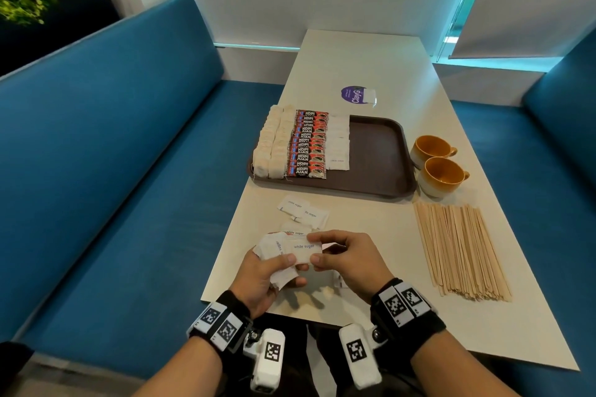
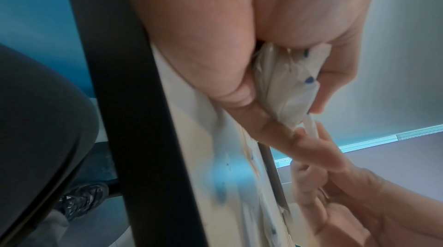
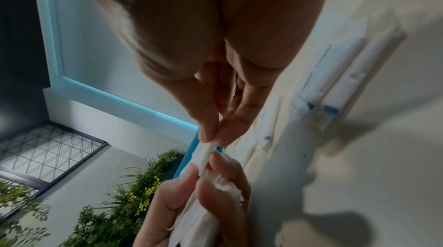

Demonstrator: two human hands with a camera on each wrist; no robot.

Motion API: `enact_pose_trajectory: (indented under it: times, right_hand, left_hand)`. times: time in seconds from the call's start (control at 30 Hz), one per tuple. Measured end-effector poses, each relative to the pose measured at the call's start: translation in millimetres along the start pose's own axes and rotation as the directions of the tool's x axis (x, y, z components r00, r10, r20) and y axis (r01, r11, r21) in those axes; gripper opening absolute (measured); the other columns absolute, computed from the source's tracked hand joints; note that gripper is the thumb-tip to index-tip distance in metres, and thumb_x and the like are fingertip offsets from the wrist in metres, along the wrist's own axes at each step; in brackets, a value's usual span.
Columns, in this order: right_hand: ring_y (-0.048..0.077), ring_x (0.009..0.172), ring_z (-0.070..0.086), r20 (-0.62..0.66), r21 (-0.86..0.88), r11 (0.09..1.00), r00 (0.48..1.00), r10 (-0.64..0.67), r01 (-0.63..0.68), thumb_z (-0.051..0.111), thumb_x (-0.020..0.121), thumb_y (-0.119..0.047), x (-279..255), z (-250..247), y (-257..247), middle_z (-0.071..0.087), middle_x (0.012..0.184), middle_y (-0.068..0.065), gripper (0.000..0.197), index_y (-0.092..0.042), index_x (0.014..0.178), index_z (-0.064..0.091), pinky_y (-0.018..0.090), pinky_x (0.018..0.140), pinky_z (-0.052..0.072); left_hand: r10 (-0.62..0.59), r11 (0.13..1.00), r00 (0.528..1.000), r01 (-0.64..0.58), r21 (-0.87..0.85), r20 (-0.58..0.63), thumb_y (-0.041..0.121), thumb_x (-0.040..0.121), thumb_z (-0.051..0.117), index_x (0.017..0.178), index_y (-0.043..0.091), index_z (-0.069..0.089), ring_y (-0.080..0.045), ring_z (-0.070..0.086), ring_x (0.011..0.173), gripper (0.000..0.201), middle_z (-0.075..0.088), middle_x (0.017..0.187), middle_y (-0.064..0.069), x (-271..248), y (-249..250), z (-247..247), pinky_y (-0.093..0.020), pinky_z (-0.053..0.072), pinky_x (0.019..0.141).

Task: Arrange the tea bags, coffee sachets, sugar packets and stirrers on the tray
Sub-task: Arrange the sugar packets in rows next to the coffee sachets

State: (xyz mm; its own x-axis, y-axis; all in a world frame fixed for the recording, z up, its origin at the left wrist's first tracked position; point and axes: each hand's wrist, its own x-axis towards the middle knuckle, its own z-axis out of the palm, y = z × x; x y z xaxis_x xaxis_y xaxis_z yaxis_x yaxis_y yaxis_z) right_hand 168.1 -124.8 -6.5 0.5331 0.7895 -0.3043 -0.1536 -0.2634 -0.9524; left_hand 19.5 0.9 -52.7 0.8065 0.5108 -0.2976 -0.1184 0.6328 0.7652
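Both hands were raised just above the near edge of the surface (image 1: 371, 222), wrists bent inward so the fingertips met. The left hand (image 1: 267, 274) lay palm-up, its grip clenched round a fanned stack of sugar packets (image 1: 274, 255), thumb pressed on top. The right hand (image 1: 348, 263) came in from the opposite side, thumb and forefinger pinching the right end of the top packet (image 1: 303, 250), whose long axis ran left to right with the print "white sugar" upright to the wearer. In the left wrist view the stack (image 2: 287, 88) appeared edge-on, squeezed between thumb and fingers; in the right wrist view the pinched packet (image 3: 206, 154) appeared as a thin white edge.

Loose packets (image 1: 303, 214) lay flat on the surface between the hands and the tray (image 1: 380, 155). The left half of the brown tray carried rows running away from the wearer: tea bags (image 1: 274, 142), coffee sachets (image 1: 309, 145) with long axes across the tray, and sugar packets already placed (image 1: 338, 142). The stirrers (image 1: 461, 248) lay bundled to the right of the hands, pointing away from the wearer, just before two mugs (image 1: 438, 164).

The number of packets held could not be counted; the lower ones were covered by the fingers. Both wrist views were blurred, and the far tea-bag rows ran together
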Motion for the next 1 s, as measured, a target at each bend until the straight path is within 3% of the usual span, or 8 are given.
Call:
enact_pose_trajectory:
  times: [0.3,0.4,0.5,0.6,0.7,0.77,0.9,1.0]
  right_hand:
    - [0.027,0.072,0.071,-0.02,-0.01,1.0,1.0,-0.001,0.0,0.081,0.077,0.008,6,-5,-2,0.075,0.089,0.026,0.035,-0.011,0.107,0.078,0.036,0.084,0.061]
    - [0.028,0.074,0.074,-0.058,-0.006,0.999,0.998,-0.035,0.035,0.082,0.076,0.008,11,-13,-8,0.078,0.091,0.018,0.036,-0.01,0.107,0.078,0.034,0.082,0.062]
    - [0.026,0.074,0.074,-0.132,-0.004,0.997,0.988,-0.074,0.074,0.082,0.075,0.008,24,-29,-21,0.079,0.09,0.014,0.037,-0.009,0.108,0.078,0.03,0.078,0.06]
    - [0.028,0.081,0.076,-0.211,0.02,0.997,0.975,-0.074,0.08,0.08,0.078,0.006,47,-52,-39,0.078,0.094,0.014,0.035,-0.01,0.108,0.076,0.032,0.08,0.063]
    - [0.023,0.087,0.076,-0.266,0.073,0.995,0.963,-0.05,0.071,0.077,0.08,0.009,78,-76,-55,0.074,0.102,0.014,0.032,-0.005,0.109,0.074,0.027,0.074,0.063]
    - [0.026,0.093,0.076,-0.277,0.094,0.994,0.96,-0.03,0.058,0.076,0.08,0.011,103,-89,-60,0.072,0.108,0.019,0.032,-0.002,0.109,0.074,0.03,0.077,0.063]
    - [0.036,0.101,0.073,-0.265,-0.051,0.998,0.964,-0.034,0.022,0.078,0.08,0.011,152,-98,-56,0.068,0.115,0.028,0.031,-0.004,0.107,0.076,0.031,0.076,0.063]
    - [0.028,0.09,0.075,-0.225,-0.158,0.987,0.973,-0.055,0.019,0.08,0.08,0.005,175,-96,-52,0.07,0.111,0.022,0.029,-0.008,0.106,0.077,0.022,0.069,0.061]
  left_hand:
    - [-0.021,0.999,0.999,0.02,-0.029,-0.035,0.007,0.079,0.074,0.135,0.006,0.053,-0.027,0.069,0.085,0.06,0.067,0.114,-0.024,0,3,3,-0.033,0.057,0.053]
    - [-0.032,0.989,0.999,0.029,-0.148,-0.016,0.009,0.072,0.088,0.13,0.011,0.053,-0.028,0.066,0.084,0.068,0.062,0.104,-0.021,1,4,4,-0.033,0.051,0.052]
    - [-0.051,0.98,0.999,0.051,-0.192,0.003,0.027,0.058,0.099,0.13,0.012,0.056,-0.03,0.068,0.086,0.086,0.066,0.099,-0.017,1,7,5,-0.034,0.052,0.054]
    - [-0.104,0.969,0.994,0.105,-0.224,0.016,0.032,0.059,0.095,0.133,0.013,0.061,-0.034,0.07,0.097,0.084,0.068,0.108,-0.018,0,8,-2,-0.038,0.057,0.057]
    - [-0.135,0.949,0.989,0.144,-0.28,0.052,0.018,0.074,0.075,0.137,0.012,0.06,-0.039,0.066,0.1,0.065,0.064,0.116,-0.022,2,6,-8,-0.04,0.056,0.058]
    - [-0.149,0.96,0.988,0.153,-0.236,0.036,0.015,0.079,0.064,0.137,0.012,0.06,-0.039,0.067,0.102,0.058,0.064,0.121,-0.025,4,5,-9,-0.041,0.057,0.059]
    - [-0.136,0.974,0.99,0.139,-0.18,0.03,0.012,0.079,0.063,0.132,0.015,0.065,-0.042,0.068,0.107,0.053,0.066,0.121,-0.026,3,7,-6,-0.046,0.059,0.062]
    - [-0.132,0.977,0.99,0.138,-0.163,0.044,0.011,0.077,0.068,0.128,0.016,0.067,-0.043,0.067,0.109,0.051,0.066,0.118,-0.025,2,9,-4,-0.047,0.059,0.062]
